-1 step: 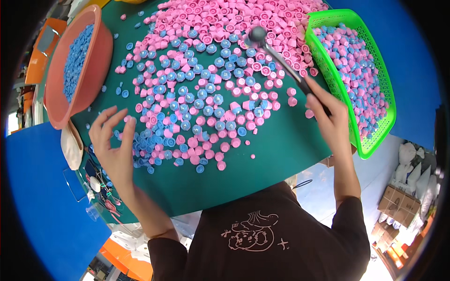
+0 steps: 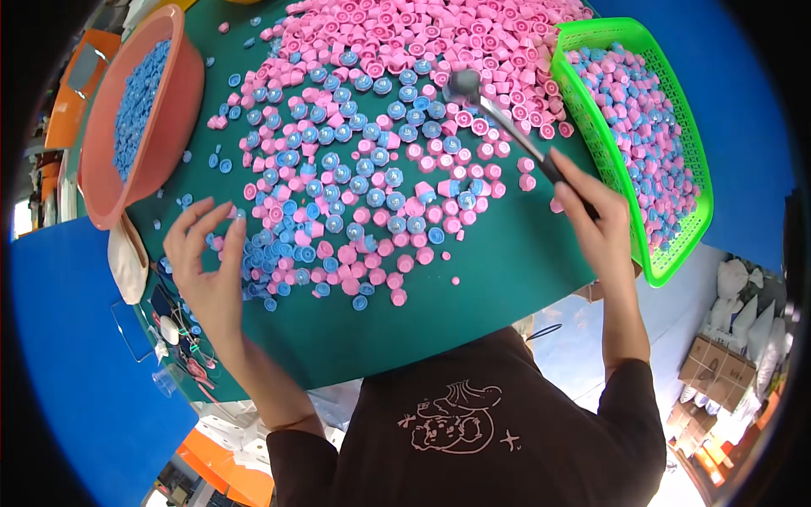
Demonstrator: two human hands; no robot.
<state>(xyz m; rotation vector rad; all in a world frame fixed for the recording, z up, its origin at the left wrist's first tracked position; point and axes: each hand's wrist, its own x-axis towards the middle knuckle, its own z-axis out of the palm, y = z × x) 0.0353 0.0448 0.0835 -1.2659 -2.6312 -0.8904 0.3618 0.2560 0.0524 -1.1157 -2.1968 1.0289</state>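
Note:
My right hand (image 2: 596, 215) grips the black handle of a hammer (image 2: 464, 85) with a dark rounded head and a metal shaft. The hammer head is over the lower edge of a pile of pink caps (image 2: 422, 29). My left hand (image 2: 207, 262) is at the left of the loose parts, its fingers curved and apart, with no held thing visible. Beside its thumb lies a cluster of blue caps (image 2: 274, 253). Across the middle, pink cups and blue caps (image 2: 363, 169) are spread out, many of the blue ones with a shiny centre; some are fitted onto pink cups.
A green mat (image 2: 473, 296) covers the table. On the right stands a bright green basket (image 2: 629, 190) full of pink and blue pieces. At the left, a tilted salmon basin (image 2: 182, 93) holds blue parts. Small tools and cords (image 2: 190, 359) lie by the left edge.
The hammer head has dropped slightly toward the parts. My left hand has shifted a little right and down, keeping its curved shape.

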